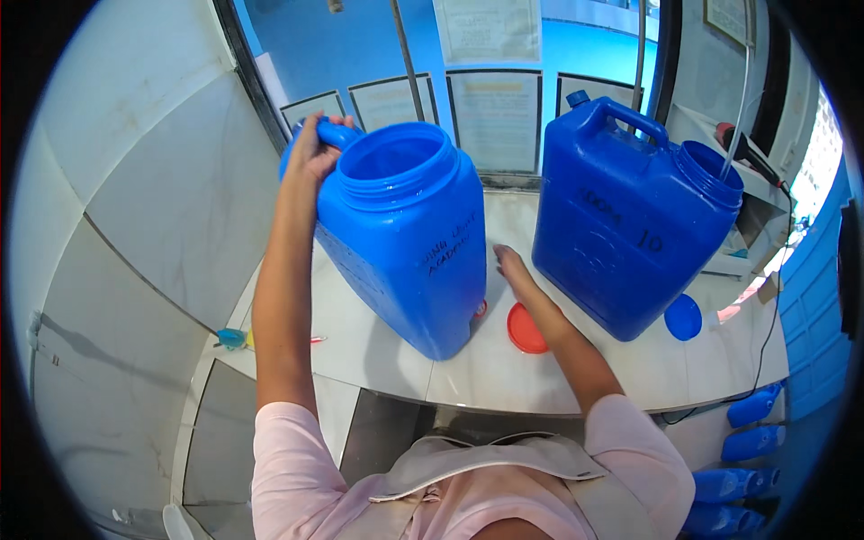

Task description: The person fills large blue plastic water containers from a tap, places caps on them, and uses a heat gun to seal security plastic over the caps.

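Observation:
A bright blue plastic water jug (405, 261) stands on the counter with its wide threaded mouth uncovered. My left hand (317, 155) is wrapped around its handle at the far left. My right hand (510, 267) is beside the jug's right side, fingers stretched out and holding nothing; whether they touch the jug, I cannot tell. A red round lid (526, 328) lies under my right forearm. To the right stands a darker blue water jug (612, 216), its wide mouth uncovered with a thin pale tube (736, 108) running down into it. Nearby lies a blue round lid (683, 317).
The pale tiled counter (490, 382) curves along a window with framed papers (493, 117) behind it. A teal object (232, 338) lies at the left. A black-and-red corded tool (742, 151) is at the right. Several blue containers (754, 441) stand low at the right.

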Tool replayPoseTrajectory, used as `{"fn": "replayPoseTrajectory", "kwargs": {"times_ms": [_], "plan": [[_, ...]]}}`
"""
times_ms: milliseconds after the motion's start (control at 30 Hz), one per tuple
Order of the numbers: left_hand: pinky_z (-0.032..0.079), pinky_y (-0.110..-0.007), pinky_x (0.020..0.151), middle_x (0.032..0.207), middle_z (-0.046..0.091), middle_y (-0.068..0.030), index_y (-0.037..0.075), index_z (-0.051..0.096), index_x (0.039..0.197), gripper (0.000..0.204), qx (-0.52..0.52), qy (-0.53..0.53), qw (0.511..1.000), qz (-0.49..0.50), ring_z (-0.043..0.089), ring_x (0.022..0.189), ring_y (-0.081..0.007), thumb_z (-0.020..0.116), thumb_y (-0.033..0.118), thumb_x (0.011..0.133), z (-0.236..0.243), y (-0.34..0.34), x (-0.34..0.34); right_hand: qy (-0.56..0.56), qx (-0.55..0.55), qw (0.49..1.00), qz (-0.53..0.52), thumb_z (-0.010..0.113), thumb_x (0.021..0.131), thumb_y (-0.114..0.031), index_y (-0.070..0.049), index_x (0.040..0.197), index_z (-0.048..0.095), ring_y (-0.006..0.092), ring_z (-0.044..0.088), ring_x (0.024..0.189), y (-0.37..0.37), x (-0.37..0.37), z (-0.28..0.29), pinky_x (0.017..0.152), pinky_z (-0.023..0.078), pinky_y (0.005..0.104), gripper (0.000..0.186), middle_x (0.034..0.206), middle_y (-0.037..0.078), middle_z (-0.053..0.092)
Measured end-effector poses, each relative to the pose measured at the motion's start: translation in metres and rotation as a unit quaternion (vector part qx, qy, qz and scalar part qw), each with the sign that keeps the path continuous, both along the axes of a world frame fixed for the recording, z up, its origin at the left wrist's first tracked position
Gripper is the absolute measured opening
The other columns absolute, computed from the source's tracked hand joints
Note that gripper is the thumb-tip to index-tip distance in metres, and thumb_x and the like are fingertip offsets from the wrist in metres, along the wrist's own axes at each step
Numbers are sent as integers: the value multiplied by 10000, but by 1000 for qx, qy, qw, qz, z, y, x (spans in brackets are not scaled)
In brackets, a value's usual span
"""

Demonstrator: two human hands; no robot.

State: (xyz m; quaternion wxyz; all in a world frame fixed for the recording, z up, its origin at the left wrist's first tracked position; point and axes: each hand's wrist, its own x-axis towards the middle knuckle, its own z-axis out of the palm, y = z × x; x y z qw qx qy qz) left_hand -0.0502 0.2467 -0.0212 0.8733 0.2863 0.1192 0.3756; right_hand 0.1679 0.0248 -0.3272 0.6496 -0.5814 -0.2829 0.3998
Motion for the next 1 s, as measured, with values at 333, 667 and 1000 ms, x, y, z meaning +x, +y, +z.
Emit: {"fn": "replayPoseTrajectory", "kwargs": {"times_ms": [333,667,1000], "plan": [[497,-520,759,810,523,-169,-38,419,939,534,3,20,998,-58,565,788,-328,418,494,893,-17,18,17,324,254,898,154,370,877,-464,55,1134,486,290,564,956,102,-1,2,859,441,424,591,1050,215,575],[509,-473,759,820,541,-196,-78,449,940,707,55,47,993,-93,559,795,-315,381,617,829,-3,20,32,238,307,908,158,361,876,-463,51,1137,485,291,554,977,99,1,46,871,432,413,590,1049,213,576],[488,-526,788,922,523,-249,-117,379,1087,751,15,63,995,-81,557,888,-372,324,597,861,-4,7,23,128,300,933,153,353,875,-462,48,1140,484,293,543,998,91,-11,62,883,424,403,589,1048,212,577]]}}
